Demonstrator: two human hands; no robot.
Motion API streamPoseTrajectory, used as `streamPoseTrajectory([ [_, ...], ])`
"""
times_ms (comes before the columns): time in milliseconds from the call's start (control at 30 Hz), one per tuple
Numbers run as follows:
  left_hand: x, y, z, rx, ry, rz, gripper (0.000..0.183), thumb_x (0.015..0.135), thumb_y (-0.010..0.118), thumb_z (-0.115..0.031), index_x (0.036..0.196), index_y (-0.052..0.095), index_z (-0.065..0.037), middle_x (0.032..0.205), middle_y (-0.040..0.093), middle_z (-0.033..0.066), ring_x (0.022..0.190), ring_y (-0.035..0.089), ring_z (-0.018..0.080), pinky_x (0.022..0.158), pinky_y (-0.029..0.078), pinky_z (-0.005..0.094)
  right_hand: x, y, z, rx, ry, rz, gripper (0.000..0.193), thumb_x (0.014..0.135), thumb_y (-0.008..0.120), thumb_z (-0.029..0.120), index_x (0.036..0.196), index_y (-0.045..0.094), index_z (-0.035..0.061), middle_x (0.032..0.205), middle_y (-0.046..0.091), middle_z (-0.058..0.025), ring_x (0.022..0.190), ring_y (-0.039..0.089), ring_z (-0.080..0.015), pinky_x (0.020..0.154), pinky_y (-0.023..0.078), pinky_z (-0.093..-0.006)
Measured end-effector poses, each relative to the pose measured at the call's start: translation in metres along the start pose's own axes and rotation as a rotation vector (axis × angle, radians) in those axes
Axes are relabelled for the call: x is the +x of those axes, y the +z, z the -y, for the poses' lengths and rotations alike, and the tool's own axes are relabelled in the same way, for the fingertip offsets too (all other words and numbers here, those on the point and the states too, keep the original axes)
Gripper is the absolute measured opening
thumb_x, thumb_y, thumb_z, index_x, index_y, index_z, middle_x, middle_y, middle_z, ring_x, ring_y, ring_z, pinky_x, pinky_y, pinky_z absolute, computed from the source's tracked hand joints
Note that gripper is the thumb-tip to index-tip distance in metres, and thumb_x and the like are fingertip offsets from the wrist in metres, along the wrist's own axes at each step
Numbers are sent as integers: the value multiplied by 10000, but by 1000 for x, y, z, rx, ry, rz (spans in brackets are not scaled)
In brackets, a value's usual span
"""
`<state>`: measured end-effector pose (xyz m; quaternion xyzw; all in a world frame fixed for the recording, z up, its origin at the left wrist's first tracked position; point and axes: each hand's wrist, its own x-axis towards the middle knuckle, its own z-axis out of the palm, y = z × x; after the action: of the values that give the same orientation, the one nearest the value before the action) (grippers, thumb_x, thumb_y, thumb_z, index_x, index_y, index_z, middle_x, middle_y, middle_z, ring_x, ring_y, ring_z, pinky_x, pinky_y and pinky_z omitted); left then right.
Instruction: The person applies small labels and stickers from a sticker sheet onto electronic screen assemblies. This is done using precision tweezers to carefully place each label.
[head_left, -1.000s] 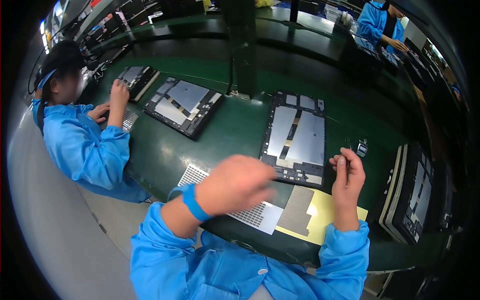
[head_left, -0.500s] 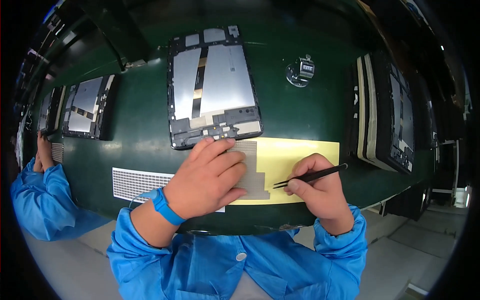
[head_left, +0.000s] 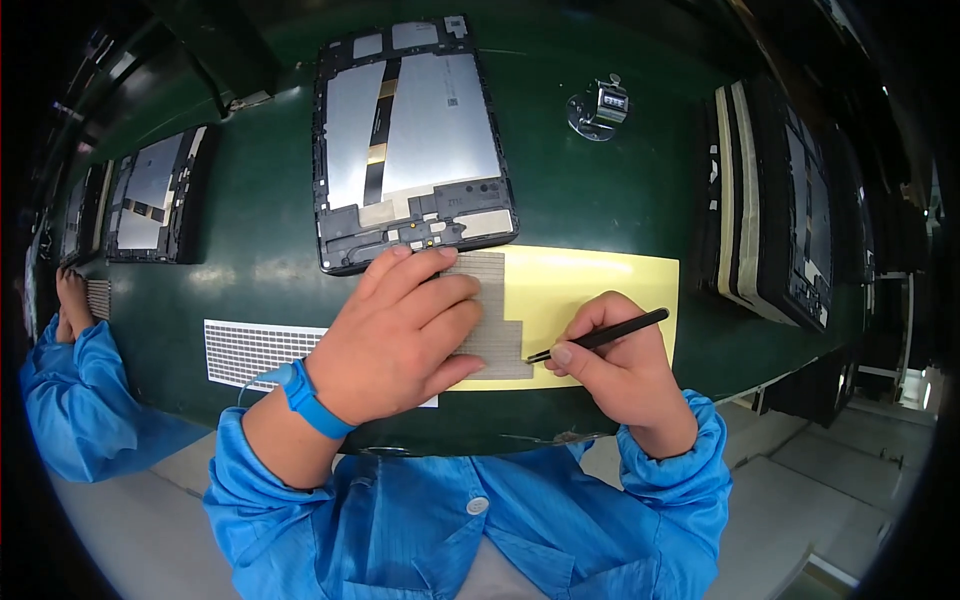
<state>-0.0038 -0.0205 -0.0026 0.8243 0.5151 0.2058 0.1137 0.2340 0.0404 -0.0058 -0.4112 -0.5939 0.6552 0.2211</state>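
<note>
Fingers spread and lying flat, my left hand (head_left: pixel 400 340) rests on a yellow backing sheet (head_left: pixel 600 285) and partly covers its grid of small grey pieces (head_left: pixel 490 345). Its fingertips reach the near edge of an opened tablet (head_left: pixel 440 120) with a silver inside. In my right hand (head_left: pixel 630 370) I pinch black tweezers (head_left: pixel 630 325), tips pointing left. Those tips meet the lower right corner of the grey grid; whether a piece is between them is too small to tell. A white sheet with dark rectangles (head_left: pixel 255 350) lies partly under my left hand.
A metal hand counter (head_left: pixel 600 107) stands beyond the yellow sheet. Tablets stacked with foam layers (head_left: pixel 745 200) rise at the right. Another opened tablet (head_left: pixel 155 200) lies at the left, near a co-worker's hands (head_left: pixel 75 303). The table's worn front edge (head_left: pixel 560 437) runs before me.
My right hand has shifted left and brought the tweezers to the grid's corner; their tips are closer together. My left hand stays on the sheet. The whole view has shifted slightly.
</note>
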Motion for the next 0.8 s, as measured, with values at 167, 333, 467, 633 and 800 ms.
streamPoseTrajectory([
  [167,1,-1,2,-4,-4,-8,443,659,755,-270,1021,602,-66,1136,555,89,1142,458,326,959,341,504,3,4,2,17,-29,-10,178,802,688,76,827,523,15,690,549,-22,612,475,-69,540,375,-215],
  [333,-1,1,7,-43,18,-53,445,652,755,-271,1011,601,-58,1123,558,93,1125,465,329,928,360,486,3,1,2,121,-21,-18,155,819,638,4,870,492,9,764,564,-55,679,577,-114,605,485,-241],
  [467,-3,-3,7,-76,53,-79,413,653,754,-262,971,597,-50,1097,561,99,1112,474,320,921,367,478,5,-6,3,397,57,-60,172,824,592,-54,909,456,8,822,564,-90,731,641,-173,686,567,-294],
  [633,-14,-33,6,-54,29,-231,341,621,767,-125,900,591,-40,1015,579,114,990,551,310,887,421,463,21,-1,30,209,-185,-34,179,822,585,-63,915,450,7,811,571,-94,719,637,-166,661,549,-274],
  [800,-26,-27,33,-33,-175,-378,360,600,758,-29,914,584,-22,971,567,126,956,543,348,865,446,438,81,49,61,211,-280,99,172,811,617,-44,888,470,3,771,581,-90,708,632,-142,615,526,-247],
])
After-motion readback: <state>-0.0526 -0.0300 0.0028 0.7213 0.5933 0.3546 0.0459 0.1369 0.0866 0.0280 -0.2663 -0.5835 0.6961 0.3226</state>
